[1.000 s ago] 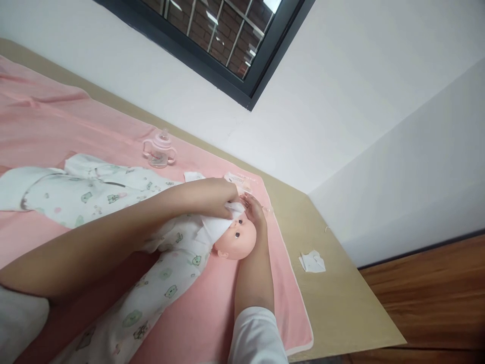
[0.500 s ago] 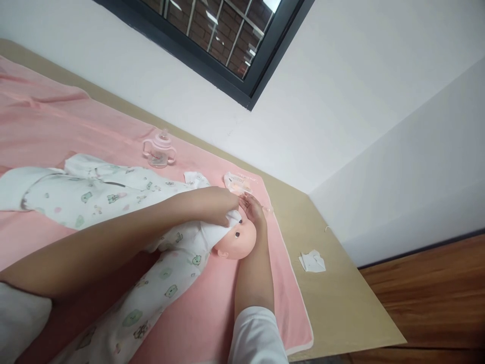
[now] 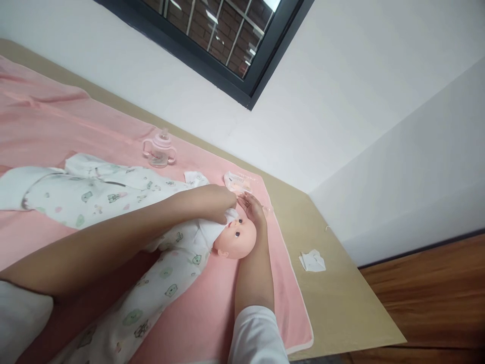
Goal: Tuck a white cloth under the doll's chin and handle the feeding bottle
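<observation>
A baby doll lies on its back on a pink blanket, its head to the right. It is dressed in a white romper printed with green and pink figures. My left hand reaches across the doll's chest, its fingers closed on white cloth at the chin, where I cannot tell cloth from collar. Curved behind the doll's head, my right hand has its fingers stretched out and slightly bent near the cheek.
A pink-handled baby bottle stands upright behind the doll. Near my right fingers lies a clear plastic packet. Folded white tissue rests on the wooden tabletop. A white wall rises behind, with a dark-framed window.
My left hand has drawn the white cloth slightly left and down toward the chin, and the doll's mouth now shows. My right hand has stayed in place.
</observation>
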Demonstrator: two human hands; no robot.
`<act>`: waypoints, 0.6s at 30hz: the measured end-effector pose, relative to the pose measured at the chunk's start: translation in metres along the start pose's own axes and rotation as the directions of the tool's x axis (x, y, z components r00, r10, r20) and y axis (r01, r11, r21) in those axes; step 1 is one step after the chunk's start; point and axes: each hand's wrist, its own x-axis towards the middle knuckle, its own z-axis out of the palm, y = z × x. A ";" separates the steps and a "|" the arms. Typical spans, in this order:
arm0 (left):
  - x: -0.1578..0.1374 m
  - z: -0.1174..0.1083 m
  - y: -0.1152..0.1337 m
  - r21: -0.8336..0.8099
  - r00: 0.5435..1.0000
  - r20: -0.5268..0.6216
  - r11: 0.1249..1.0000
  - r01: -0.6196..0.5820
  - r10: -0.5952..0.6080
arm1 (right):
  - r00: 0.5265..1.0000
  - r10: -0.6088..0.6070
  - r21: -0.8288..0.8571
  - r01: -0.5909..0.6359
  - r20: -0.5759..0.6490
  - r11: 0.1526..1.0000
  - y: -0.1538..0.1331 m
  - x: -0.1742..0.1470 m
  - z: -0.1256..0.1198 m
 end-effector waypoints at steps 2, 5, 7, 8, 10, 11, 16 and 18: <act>0.002 0.000 -0.002 0.000 1.000 -0.010 1.000 0.000 0.000 | 1.000 0.008 -0.010 -0.008 0.004 1.000 -0.001 0.000 -0.001; 0.003 0.000 -0.004 0.020 1.000 -0.025 1.000 -0.005 0.005 | 1.000 0.017 -0.020 -0.016 0.013 1.000 -0.003 0.001 -0.002; 0.003 0.000 -0.004 0.042 1.000 -0.015 0.999 -0.003 0.003 | 1.000 0.020 -0.025 -0.019 0.016 1.000 -0.003 0.002 -0.003; 0.003 0.000 -0.005 0.052 1.000 -0.010 0.999 -0.001 0.001 | 1.000 0.020 -0.027 -0.020 0.016 0.999 -0.004 0.003 -0.004; 0.003 -0.001 -0.005 0.068 1.000 -0.009 0.998 -0.001 0.002 | 1.000 0.021 -0.031 -0.021 0.015 0.999 -0.003 0.003 -0.004; 0.003 -0.001 -0.005 0.071 1.000 -0.015 0.998 -0.002 0.003 | 1.000 0.021 -0.032 -0.020 0.013 0.999 -0.003 0.003 -0.005; 0.001 -0.006 0.001 0.092 0.998 -0.008 0.994 0.056 -0.056 | 1.000 0.007 -0.029 -0.007 0.011 1.000 0.000 0.004 -0.006; 0.000 -0.008 0.003 0.106 0.997 0.008 0.992 0.073 -0.074 | 1.000 -0.001 -0.023 0.001 0.016 1.000 0.001 0.005 -0.006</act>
